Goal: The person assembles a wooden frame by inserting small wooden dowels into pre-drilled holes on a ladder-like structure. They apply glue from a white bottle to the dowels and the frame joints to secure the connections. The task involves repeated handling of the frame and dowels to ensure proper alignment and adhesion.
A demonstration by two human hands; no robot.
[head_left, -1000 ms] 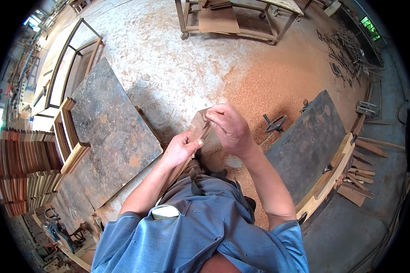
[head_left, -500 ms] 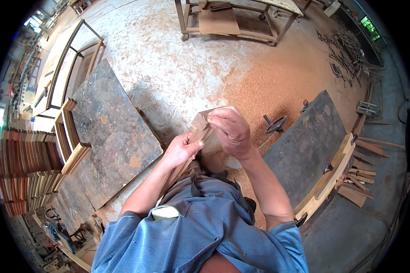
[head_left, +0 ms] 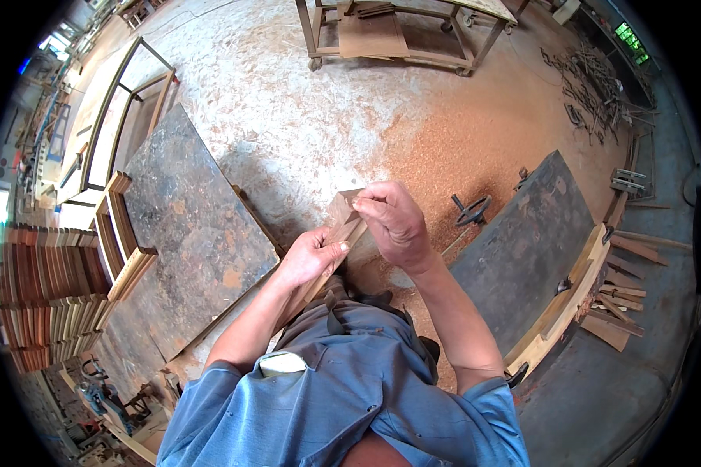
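A long brown piece of wood (head_left: 341, 212) slants up and away from my body, its squared far end raised in front of me. My left hand (head_left: 310, 255) is closed around its side, with the thumb lying along the top. At the far end, my right hand (head_left: 397, 226) is curled, and its thumb and fingertips are pinched together against the wood's right edge. Whether something small sits between those fingertips is hidden. The wood's near end runs down beside my left forearm toward my lap.
A dark stained worktable (head_left: 195, 226) stands on my left, with wooden frames (head_left: 125, 233) and stacked slats (head_left: 51, 268) beyond. On my right is a dark machine table (head_left: 522, 257) with a handwheel (head_left: 471, 210). Sawdust (head_left: 459, 148) covers the floor ahead, near a wheeled cart (head_left: 397, 50).
Both hands keep their grip, and the wood stays almost where it was. My right hand has shifted very slightly left along the wood's end.
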